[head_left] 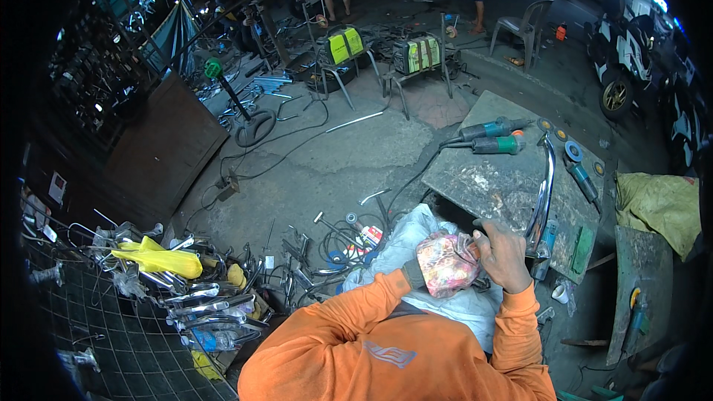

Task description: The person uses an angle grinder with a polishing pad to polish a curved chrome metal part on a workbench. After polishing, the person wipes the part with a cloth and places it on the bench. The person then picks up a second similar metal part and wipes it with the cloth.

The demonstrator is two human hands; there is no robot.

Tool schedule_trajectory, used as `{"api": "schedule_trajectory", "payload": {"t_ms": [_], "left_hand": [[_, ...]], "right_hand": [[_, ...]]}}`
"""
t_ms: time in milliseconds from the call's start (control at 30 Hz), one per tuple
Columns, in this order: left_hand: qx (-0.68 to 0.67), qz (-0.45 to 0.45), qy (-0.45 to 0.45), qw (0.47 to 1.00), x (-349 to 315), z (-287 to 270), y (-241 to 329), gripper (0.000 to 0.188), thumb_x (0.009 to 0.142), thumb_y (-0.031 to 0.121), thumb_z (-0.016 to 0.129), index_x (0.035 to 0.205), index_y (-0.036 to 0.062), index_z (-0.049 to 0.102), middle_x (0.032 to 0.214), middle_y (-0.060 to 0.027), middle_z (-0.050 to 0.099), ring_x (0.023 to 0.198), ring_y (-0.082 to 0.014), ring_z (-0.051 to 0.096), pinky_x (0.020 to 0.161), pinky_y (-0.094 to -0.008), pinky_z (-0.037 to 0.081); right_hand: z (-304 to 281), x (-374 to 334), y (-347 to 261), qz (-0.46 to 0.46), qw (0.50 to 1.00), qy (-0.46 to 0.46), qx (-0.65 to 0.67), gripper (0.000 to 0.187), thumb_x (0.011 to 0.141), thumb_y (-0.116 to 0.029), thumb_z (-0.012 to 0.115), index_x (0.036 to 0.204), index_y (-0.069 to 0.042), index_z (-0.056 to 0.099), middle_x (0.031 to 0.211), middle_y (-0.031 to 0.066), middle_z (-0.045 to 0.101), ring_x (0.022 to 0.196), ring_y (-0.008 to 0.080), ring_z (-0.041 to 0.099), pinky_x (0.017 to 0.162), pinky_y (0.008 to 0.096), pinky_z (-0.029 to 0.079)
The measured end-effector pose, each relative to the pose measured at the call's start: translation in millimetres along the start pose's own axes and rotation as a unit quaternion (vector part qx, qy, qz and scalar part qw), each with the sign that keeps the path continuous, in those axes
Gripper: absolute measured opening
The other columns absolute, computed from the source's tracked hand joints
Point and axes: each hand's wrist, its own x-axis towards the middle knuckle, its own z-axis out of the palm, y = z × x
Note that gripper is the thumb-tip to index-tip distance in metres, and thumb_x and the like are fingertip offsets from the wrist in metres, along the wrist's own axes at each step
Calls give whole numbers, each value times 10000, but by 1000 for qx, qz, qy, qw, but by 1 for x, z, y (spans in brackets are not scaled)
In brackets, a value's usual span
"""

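A pink, red and yellow patterned cloth [445, 263] is bunched over the end of my left arm, just past a grey cuff [413, 274]. My left hand is hidden by this cloth, and its fingers do not show. From the right, my right hand [506, 256] is closed at the cloth's right edge, thumb and fingers bent together on it. Under both hands a pale whitish sheet [401, 245] lies over my lap. A bent chrome tube [544, 193] stands on the worktable [483, 178] just beyond my right hand.
Angle grinders [496, 145] and cutting discs [572, 151] lie on the worktable, another grinder [547, 240] by its near edge. Chrome parts [212, 304] and a yellow plastic bag [157, 258] are piled at left. Two welding machines [417, 53] stand ahead; cables [275, 163] cross the floor.
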Motion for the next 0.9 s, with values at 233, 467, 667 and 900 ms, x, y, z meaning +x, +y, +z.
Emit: {"api": "schedule_trajectory", "payload": {"t_ms": [233,467,667,900], "left_hand": [[-13,51,99,994,2,23,-9,695,956,558,586,1545,210,467,1545,-55,504,1399,-279,477,1183,-468,327],[-146,24,1,989,-7,7,-10,585,1045,365,521,1574,135,417,1594,-69,452,1453,-249,418,1246,-395,240],[-27,33,56,998,0,12,-8,690,963,523,603,1553,196,457,1559,-60,494,1427,-281,451,1213,-435,298],[-58,60,89,993,0,25,-13,705,955,540,603,1552,196,454,1569,-61,479,1429,-286,449,1204,-437,311]], "right_hand": [[0,1,-1,0,1000,2,6,321,985,-247,545,1139,-1,682,1057,230,706,965,421,681,823,487,507],[-1,1,-2,4,1000,-4,3,343,989,-261,528,1148,1,684,1080,232,705,980,423,681,832,484,507],[0,1,-1,6,1000,-5,4,338,985,-257,532,1143,1,684,1079,234,706,978,423,682,838,482,507],[2,2,0,-11,1000,11,1,293,976,-242,582,1112,-4,687,1015,220,714,932,411,685,799,487,511]]}}
